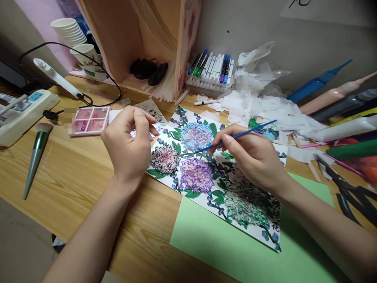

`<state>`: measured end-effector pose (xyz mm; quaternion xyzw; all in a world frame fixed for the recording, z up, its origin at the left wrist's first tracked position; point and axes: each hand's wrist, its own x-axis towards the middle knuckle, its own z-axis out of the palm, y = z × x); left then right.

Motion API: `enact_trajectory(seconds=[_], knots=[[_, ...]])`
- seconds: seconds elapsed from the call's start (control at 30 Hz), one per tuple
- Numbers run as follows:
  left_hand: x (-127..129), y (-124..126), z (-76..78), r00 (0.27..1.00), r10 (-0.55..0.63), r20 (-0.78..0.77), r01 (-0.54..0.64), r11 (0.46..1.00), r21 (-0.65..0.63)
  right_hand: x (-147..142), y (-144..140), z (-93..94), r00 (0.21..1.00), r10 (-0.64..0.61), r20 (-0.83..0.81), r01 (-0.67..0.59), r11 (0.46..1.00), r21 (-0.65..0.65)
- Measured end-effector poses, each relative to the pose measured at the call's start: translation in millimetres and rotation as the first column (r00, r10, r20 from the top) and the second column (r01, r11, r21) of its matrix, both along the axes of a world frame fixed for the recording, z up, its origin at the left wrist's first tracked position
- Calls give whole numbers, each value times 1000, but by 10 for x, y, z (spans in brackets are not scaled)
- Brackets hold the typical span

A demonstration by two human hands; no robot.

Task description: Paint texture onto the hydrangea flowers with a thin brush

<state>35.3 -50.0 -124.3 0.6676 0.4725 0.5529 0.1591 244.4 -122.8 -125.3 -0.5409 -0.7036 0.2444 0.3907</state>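
A person is working over a flower painting (206,173) lying on a wooden desk (73,184), its lower edge overlapping a green sheet (224,251). The right hand (253,157) is gripping a thin blue brush (238,136) between thumb and fingers, the tip slanting down to the paper between the blue bloom and the purple one. The left hand (129,145) is hovering at the painting's left edge, fingers curled in with thumb and forefinger pinched together; whether anything is being held there cannot be told. Just beyond the left hand, a small pink palette (90,120) is sitting beside the painting's corner. A green-handled makeup brush (37,155) is lying well to the left, near a white power strip (20,114). A tray of markers (210,72) is standing at the back against the wall, with crumpled tissue (259,104) spreading to its right. Black scissors (350,192) are resting at the far right edge, near several paint tubes (338,102). Stacked paper cups (70,31) are standing at the back left.
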Motion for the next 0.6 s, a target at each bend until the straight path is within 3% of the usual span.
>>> enact_trajectory(seconds=[0.33,0.5,0.6], knots=[[-12,-15,-8,1000,1,-11,-2,999,-49,-16,-4,11,1000,8,-5,-7,1000,7],[-6,-25,6,1000,-7,-21,5,998,-59,21,-26,101,979,-108,-174,127,986,103],[3,-38,12,999,-25,-43,23,998,-51,48,-39,153,978,-127,-166,147,982,115]])
